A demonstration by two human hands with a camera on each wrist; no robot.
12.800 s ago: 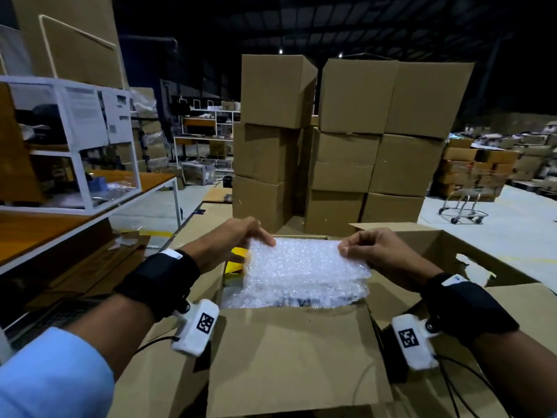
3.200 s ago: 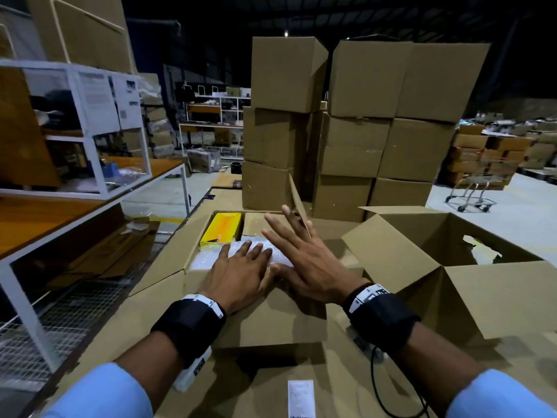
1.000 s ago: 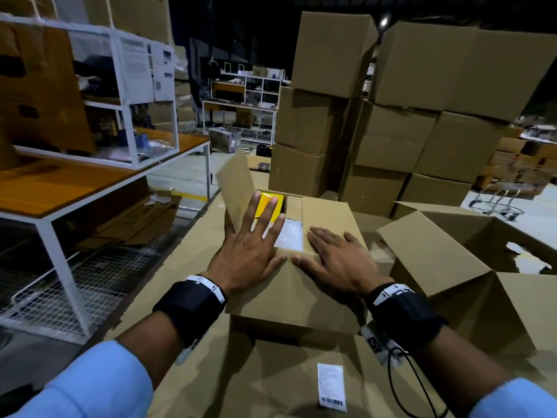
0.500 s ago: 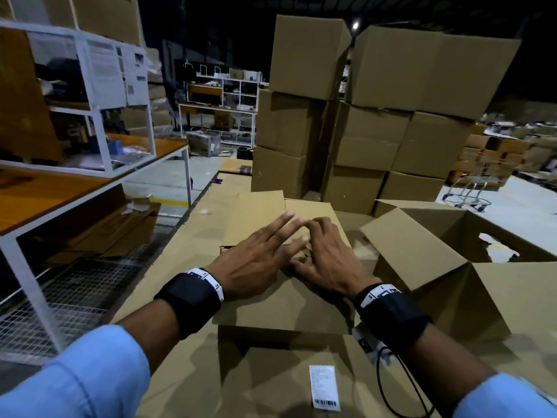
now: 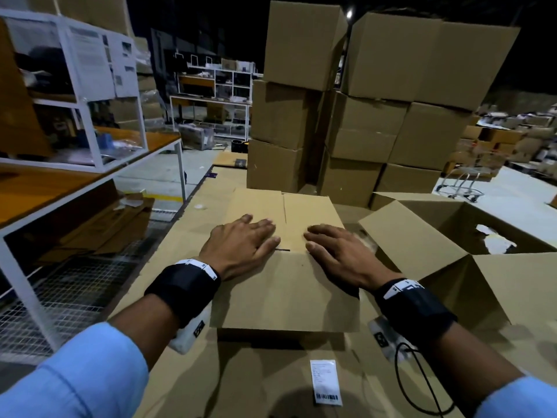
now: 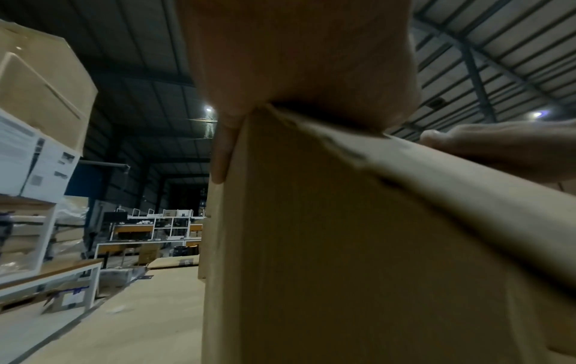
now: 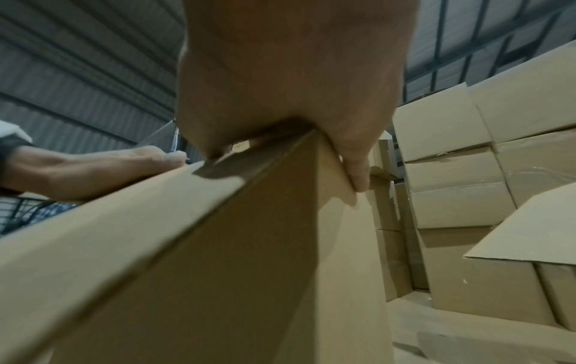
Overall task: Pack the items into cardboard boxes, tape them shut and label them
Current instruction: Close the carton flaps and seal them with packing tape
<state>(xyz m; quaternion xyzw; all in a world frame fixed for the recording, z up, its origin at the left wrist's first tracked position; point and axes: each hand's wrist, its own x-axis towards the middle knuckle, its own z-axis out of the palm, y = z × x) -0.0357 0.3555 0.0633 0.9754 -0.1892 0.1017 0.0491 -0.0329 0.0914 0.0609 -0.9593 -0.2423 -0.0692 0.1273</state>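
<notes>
Your left hand [image 5: 241, 244] and right hand [image 5: 337, 251] flat and apart, fingers straight, pressing the folded flaps of the cardboard box [image 5: 286, 285] beneath them on the worktop [image 5: 187, 233], open box [image 5: 470, 236] right of your right hand, label [image 5: 326, 382] near your wrists, stacked boxes [image 5: 373, 98] beyond your fingertips

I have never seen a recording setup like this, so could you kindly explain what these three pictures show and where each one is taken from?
No machine here: a person packs boxes wearing three cameras. The head view looks down at both hands. The left hand and right hand press flat on the folded flaps of a cardboard box; nothing is gripped. No tape shows on its seam. The other two pictures come from wrist cameras, looking up along each palm at the box's edge. Nearby lie a printed label and an open box, with stacked boxes behind.
</notes>
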